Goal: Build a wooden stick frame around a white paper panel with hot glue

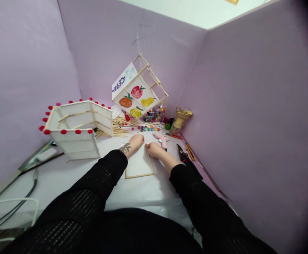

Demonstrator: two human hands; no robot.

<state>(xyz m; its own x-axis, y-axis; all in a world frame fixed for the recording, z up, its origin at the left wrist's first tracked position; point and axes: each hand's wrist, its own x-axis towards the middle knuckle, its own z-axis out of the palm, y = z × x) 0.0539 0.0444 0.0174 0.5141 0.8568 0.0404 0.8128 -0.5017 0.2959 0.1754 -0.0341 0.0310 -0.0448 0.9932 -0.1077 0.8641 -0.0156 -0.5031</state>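
A flat rectangular frame of thin wooden sticks [139, 175] lies in front of me with white paper [138, 163] inside it. Over its far end, my left hand [137, 141] is closed in a pinch. My right hand [153, 149] pinches just beside it, the fingertips of both nearly meeting. Something small and pale shows between them, too small to name. A pink glue gun [163, 140] lies right of my right hand, and black-handled pruning shears [183, 155] rest further right.
At left stands a white paper-and-stick lantern frame [77, 144] edged with red pompoms. A fruit-painted lantern [136, 97] hangs at the back above bundled wooden sticks [120, 127]. Several beads [150, 128], a jar of pompoms [159, 113], a wooden container [179, 121] and pencils [190, 151] sit around.
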